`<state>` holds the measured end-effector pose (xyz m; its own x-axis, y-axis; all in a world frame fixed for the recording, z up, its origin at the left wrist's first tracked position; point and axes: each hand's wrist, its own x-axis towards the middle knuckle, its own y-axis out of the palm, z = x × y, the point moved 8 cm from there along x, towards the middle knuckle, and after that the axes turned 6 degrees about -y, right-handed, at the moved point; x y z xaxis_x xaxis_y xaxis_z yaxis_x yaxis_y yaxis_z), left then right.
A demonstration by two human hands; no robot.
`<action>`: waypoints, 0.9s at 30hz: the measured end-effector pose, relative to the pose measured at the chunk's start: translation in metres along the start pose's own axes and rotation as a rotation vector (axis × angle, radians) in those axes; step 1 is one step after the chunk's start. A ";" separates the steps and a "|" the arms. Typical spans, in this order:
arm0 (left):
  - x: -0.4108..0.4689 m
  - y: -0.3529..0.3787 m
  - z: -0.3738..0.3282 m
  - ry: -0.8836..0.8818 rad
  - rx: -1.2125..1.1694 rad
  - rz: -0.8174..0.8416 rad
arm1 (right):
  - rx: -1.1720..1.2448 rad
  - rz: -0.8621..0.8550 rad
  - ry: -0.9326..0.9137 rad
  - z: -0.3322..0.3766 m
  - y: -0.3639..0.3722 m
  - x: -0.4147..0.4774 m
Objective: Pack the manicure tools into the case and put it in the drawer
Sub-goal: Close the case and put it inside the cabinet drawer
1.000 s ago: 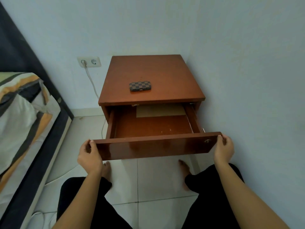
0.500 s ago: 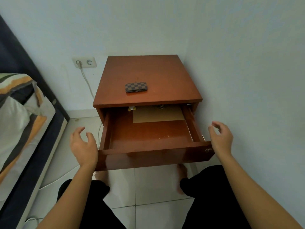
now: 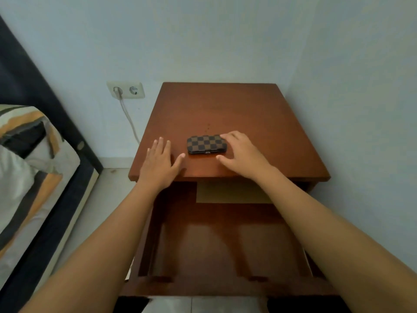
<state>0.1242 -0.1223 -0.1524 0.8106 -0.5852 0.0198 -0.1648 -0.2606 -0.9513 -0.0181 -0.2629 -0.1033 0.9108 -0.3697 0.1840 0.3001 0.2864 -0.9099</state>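
A closed brown checkered manicure case (image 3: 204, 143) lies flat on top of the wooden nightstand (image 3: 237, 114). My right hand (image 3: 242, 152) hovers at the case's right end, fingers spread, fingertips touching its far right corner and thumb just in front of it. My left hand (image 3: 159, 162) rests open on the tabletop a little to the left of the case, not touching it. Below my arms the drawer (image 3: 216, 249) is pulled out wide. No loose manicure tools are in view.
A tan sheet (image 3: 230, 195) lies at the back of the drawer. A wall stands close on the right. A bed with a striped pillow (image 3: 29, 159) is on the left, and a wall socket with a plugged cable (image 3: 125, 90) sits beside the nightstand.
Both hands let go of the drawer front and moved up onto the nightstand top, the right one reaching the case. The view moved closer and higher over the nightstand.
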 end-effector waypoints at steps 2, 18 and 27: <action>0.016 0.007 0.005 0.015 0.058 0.015 | -0.036 0.088 -0.040 0.004 0.019 0.026; 0.020 0.020 0.012 0.054 0.116 -0.012 | -0.018 0.101 -0.082 0.020 0.050 0.003; 0.000 0.017 0.010 0.099 0.082 0.013 | -0.022 0.327 -0.172 0.044 0.117 -0.101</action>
<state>0.1273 -0.1193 -0.1716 0.7484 -0.6624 0.0336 -0.1255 -0.1912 -0.9735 -0.0622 -0.1532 -0.2121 0.9924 -0.1075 -0.0598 -0.0192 0.3451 -0.9384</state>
